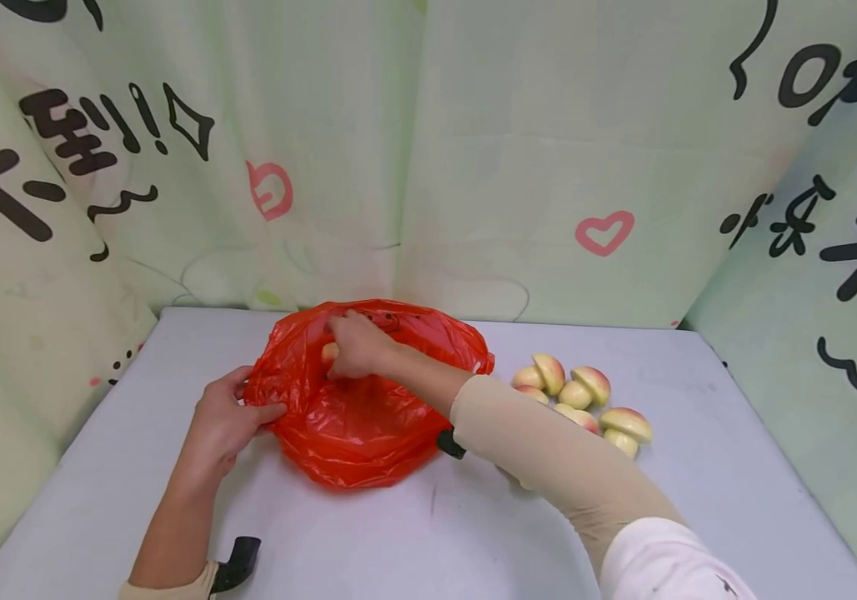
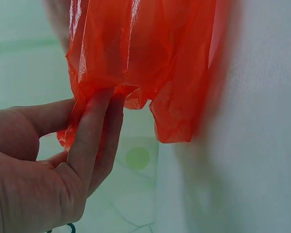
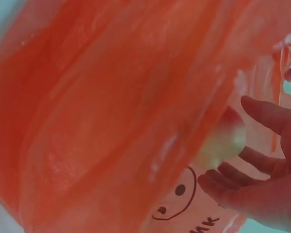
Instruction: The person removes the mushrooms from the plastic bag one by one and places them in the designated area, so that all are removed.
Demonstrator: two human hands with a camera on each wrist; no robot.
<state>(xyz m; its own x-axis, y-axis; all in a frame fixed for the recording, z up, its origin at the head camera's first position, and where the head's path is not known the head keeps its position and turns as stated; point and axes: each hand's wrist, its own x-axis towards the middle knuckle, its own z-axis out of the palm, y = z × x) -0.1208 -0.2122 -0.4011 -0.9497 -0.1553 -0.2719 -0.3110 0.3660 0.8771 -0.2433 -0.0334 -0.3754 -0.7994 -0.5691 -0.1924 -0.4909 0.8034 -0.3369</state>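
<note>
A red plastic bag point(image 1: 368, 442) stands wide-mouthed on the table. My left hand point(image 1: 222, 421) pinches its left rim, thumb on the near side; in the left wrist view its fingers point(image 2: 89, 131) hold the thin film. My right hand point(image 1: 361, 346) is inside the bag's mouth. By its fingers is a mushroom-shaped piece point(image 3: 225, 138), pale yellow with a reddish cap. The right wrist view shows the thumb apart from this piece and the other fingers spread just below it. Red film covers part of the piece there.
Several similar mushroom-shaped pieces point(image 1: 627, 429) lie on the white table point(image 1: 729, 492) right of the bag, some partly behind my right sleeve point(image 1: 548, 450). A printed curtain point(image 1: 488, 167) hangs behind the table and along both sides. Black wrist mounts point(image 1: 237, 565) sit at both wrists.
</note>
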